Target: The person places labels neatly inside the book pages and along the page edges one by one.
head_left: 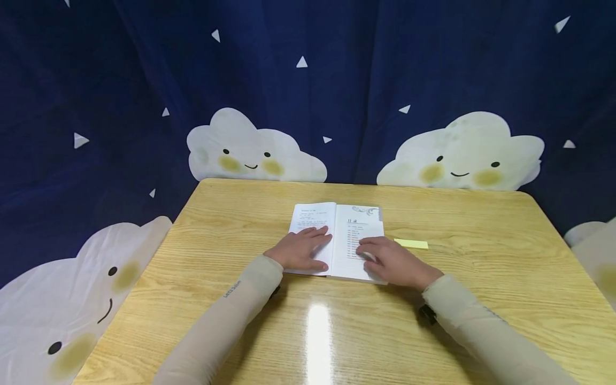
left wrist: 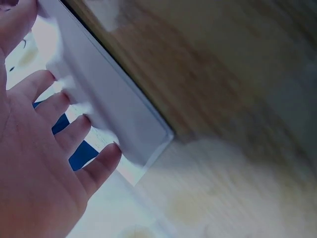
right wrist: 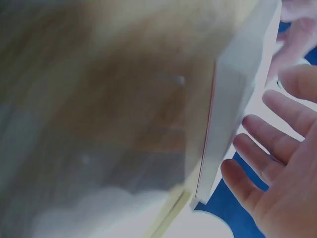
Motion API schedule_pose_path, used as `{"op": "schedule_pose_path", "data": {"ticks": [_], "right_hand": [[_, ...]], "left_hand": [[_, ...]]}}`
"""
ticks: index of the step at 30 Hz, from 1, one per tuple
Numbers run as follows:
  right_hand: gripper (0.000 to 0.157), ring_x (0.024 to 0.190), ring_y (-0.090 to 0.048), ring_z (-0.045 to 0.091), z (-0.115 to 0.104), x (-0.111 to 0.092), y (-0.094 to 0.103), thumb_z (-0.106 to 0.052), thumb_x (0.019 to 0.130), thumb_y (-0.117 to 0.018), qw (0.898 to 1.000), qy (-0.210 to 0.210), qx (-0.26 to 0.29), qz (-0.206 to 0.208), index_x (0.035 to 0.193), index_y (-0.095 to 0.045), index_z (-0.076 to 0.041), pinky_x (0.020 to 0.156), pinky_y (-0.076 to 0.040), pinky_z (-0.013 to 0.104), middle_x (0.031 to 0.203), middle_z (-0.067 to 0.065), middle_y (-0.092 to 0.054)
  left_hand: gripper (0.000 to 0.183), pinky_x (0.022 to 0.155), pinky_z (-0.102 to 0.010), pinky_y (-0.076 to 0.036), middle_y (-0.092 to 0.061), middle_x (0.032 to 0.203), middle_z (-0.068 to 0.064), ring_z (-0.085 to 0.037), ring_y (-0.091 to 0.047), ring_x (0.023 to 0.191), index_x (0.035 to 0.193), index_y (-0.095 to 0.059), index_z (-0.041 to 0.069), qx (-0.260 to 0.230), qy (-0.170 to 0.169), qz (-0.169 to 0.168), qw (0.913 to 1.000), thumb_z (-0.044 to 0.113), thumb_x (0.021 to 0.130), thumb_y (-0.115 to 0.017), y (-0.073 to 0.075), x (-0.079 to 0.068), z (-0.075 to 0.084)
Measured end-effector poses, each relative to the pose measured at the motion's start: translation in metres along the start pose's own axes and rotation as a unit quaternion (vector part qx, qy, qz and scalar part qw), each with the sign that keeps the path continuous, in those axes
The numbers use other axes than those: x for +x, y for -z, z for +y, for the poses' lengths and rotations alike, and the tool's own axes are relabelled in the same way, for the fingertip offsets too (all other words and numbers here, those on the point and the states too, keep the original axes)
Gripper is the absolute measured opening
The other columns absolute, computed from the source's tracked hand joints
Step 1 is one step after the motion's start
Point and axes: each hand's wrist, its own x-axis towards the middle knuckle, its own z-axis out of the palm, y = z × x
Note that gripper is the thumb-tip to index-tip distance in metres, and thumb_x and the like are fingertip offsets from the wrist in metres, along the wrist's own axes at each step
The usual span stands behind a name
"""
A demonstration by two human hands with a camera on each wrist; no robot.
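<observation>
Wooden worktop (head_left: 231,230), head view: open book (head_left: 343,267), fold (head_left: 334,218) running front to back, lies beneath left hand (head_left: 302,249) and right hand (head_left: 395,262); yellow strip (head_left: 412,244) sits near the latter. Left wrist: fingers (left wrist: 101,166) spread against the book, gripping nothing. Right wrist: fingers (right wrist: 267,135) loosely extended, empty.

Matt paper book (head_left: 340,235), glossy wood-grained table (head_left: 231,224), cloth curtain (head_left: 346,64), smooth fabric sleeves (head_left: 218,315)

book (head_left: 341,247) on table (head_left: 231,230), strip (head_left: 411,244) right of book, curtain (head_left: 346,80) behind table
</observation>
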Motion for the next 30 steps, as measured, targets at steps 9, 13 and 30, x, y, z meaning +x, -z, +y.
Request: {"op": "schedule_pose_path", "data": {"ticks": [9, 13, 30], "right_hand": [[0.028, 0.114, -0.065, 0.038, 0.025, -0.018, 0.030, -0.010, 0.095, -0.061, 0.993, -0.109, 0.029, 0.033, 0.119, -0.068, 0.002, 0.095, -0.051, 0.054, 0.119, 0.019, -0.070], [0.028, 0.110, -0.066, 0.040, 0.036, -0.023, 0.037, -0.010, 0.094, -0.061, 0.987, -0.152, -0.001, 0.045, 0.118, -0.069, 0.003, 0.093, -0.051, 0.055, 0.116, 0.021, -0.071], [0.014, 0.080, -0.065, 0.027, 0.068, -0.029, 0.032, -0.007, 0.087, -0.064, 0.978, -0.190, -0.052, 0.062, 0.094, -0.075, -0.001, 0.075, -0.054, 0.048, 0.089, 0.014, -0.072]], "left_hand": [[0.082, 0.119, -0.054, -0.031, -0.018, 0.168, 0.009, -0.022, -0.020, 0.156, 0.158, -0.029, 0.028, 0.002, 0.007, -0.003, 1.0000, 0.060, 0.090, -0.062, 0.003, -0.001, 0.002], [0.082, 0.119, -0.053, -0.030, -0.017, 0.168, 0.009, -0.022, -0.020, 0.156, 0.158, -0.028, 0.028, 0.002, 0.008, -0.006, 1.0000, 0.060, 0.090, -0.062, 0.002, -0.001, 0.003], [0.081, 0.120, -0.054, -0.029, -0.015, 0.168, 0.011, -0.021, -0.018, 0.156, 0.158, -0.027, 0.029, -0.005, 0.010, -0.009, 0.9999, 0.059, 0.091, -0.062, 0.001, -0.001, 0.003]]}}
